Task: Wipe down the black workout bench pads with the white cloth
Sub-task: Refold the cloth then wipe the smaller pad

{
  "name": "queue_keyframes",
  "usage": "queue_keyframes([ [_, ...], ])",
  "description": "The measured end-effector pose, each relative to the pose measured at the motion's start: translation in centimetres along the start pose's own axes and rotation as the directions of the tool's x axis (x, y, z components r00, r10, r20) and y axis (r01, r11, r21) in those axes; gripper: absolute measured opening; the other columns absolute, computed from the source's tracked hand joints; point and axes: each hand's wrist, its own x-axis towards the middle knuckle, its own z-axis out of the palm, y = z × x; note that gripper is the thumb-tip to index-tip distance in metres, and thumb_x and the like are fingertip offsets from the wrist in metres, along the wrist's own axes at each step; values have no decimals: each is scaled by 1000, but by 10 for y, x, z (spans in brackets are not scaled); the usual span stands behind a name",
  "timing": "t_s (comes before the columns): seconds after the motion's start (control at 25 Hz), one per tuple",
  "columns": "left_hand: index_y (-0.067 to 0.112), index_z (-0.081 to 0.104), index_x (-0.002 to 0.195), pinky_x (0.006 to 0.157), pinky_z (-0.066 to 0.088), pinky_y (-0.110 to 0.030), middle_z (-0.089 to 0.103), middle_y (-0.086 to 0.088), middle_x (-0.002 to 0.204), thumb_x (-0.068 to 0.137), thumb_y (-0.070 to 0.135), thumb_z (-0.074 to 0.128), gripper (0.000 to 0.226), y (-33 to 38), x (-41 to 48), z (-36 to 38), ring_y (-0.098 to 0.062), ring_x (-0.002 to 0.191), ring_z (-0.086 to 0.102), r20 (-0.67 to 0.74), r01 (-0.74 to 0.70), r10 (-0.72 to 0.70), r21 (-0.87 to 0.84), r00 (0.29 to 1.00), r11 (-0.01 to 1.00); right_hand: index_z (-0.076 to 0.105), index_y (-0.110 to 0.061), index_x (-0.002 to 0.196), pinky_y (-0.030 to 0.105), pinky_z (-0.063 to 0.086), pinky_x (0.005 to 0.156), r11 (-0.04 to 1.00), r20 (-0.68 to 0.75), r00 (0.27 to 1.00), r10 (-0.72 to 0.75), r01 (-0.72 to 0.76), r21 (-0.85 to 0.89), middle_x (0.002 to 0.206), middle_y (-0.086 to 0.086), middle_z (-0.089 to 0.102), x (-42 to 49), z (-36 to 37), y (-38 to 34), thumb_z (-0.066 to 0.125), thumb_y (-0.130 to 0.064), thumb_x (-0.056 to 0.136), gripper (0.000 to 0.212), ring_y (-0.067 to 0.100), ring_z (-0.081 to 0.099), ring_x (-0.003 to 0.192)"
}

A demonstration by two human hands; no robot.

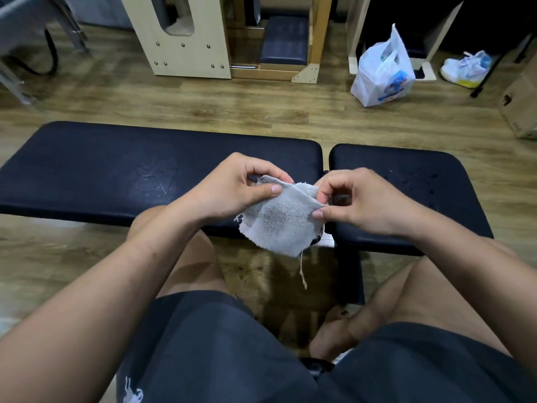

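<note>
A small frayed white cloth (280,223) hangs in the air between my two hands, above the gap between the bench pads. My left hand (238,189) pinches its upper left edge between thumb and fingers. My right hand (356,200) pinches its upper right edge the same way. A loose thread dangles from the cloth's lower corner. The long black bench pad (116,170) lies to the left and the shorter black pad (418,181) to the right; both show faint smears and specks. The cloth touches neither pad.
My knees and dark shorts (220,350) fill the foreground. Beyond the bench on the wooden floor (232,106) stand a wooden frame with a dark cushion (284,39), a white plastic bag (383,74), white sneakers (465,68) and a cardboard box (523,106).
</note>
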Motion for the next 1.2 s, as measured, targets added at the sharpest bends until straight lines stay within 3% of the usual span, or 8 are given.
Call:
queue_keyframes([
  [0.2, 22, 76, 94, 60, 36, -28, 66, -21, 77, 88, 14, 71, 11, -11, 8, -8, -15, 62, 45, -8, -3, 4, 69, 1000, 998, 58, -22, 90, 21, 41, 62, 990, -9, 1000, -20, 19, -141, 63, -4, 63, 6, -3, -5, 74, -27, 83, 18, 10, 52, 60],
  [0.28, 19, 75, 96, 69, 47, -28, 72, -10, 82, 87, 10, 72, 13, -15, 15, -9, -9, 69, 58, -10, 26, -25, 78, 1000, 997, 61, -25, 101, 19, 37, 66, 974, 11, 1000, 14, -11, -224, 64, -5, 63, 14, -8, -5, 73, -33, 83, 23, 13, 52, 64],
  [0.4, 18, 75, 102, 78, 49, -21, 74, 4, 91, 86, 9, 73, 19, -20, 38, -12, 2, 78, 63, -138, 72, -37, 254, 990, 965, 71, -22, 93, 13, 36, 61, 934, -3, 1000, -12, 11, -358, 70, -5, 65, 41, -17, -6, 73, -23, 82, 12, 12, 53, 64],
  [0.6, 20, 75, 90, 72, 45, -17, 69, 7, 77, 85, 8, 70, 14, -17, 54, -31, -2, 69, 57, -306, 52, 51, 318, 951, 947, 72, -21, 87, 23, 47, 67, 985, -185, 981, -49, 16, -174, 78, 2, 71, 69, -28, 5, 67, -11, 80, 13, 10, 57, 66],
  [0.72, 17, 76, 94, 77, 43, -18, 71, 2, 89, 84, 9, 70, 14, -47, 38, -8, -12, 84, 62, -252, 18, 108, 452, 962, 892, 72, -17, 84, 14, 41, 63, 958, -235, 956, -174, 108, -267, 76, -2, 65, 58, 2, 29, 65, -4, 75, 17, 10, 54, 65],
  [0.8, 19, 75, 97, 89, 48, -32, 72, -1, 99, 85, 14, 69, 15, -78, 20, 19, -24, 97, 63, -107, 80, -25, 541, 994, 837, 73, -16, 85, 16, 41, 67, 951, -109, 985, -131, 94, -293, 79, -3, 66, 41, 36, 57, 65, -2, 74, 19, 13, 58, 70],
  [0.92, 24, 69, 102, 93, 46, -40, 66, 5, 109, 90, 25, 63, 14, -101, 11, 42, -22, 110, 54, 97, 125, -242, 642, 965, 757, 70, -19, 89, 26, 43, 75, 927, 53, 996, -75, 89, -363, 86, -7, 67, 20, 75, 88, 67, -7, 79, 15, 20, 57, 85],
  [1.2, 23, 64, 99, 84, 49, -33, 65, 9, 85, 89, 19, 64, 11, -106, 11, 36, -22, 93, 61, -7, 287, -315, 429, 949, 857, 61, -21, 95, 16, 35, 62, 967, -46, 985, 165, -171, -188, 80, -4, 66, 24, 72, 77, 65, -21, 88, 8, 14, 55, 70],
])
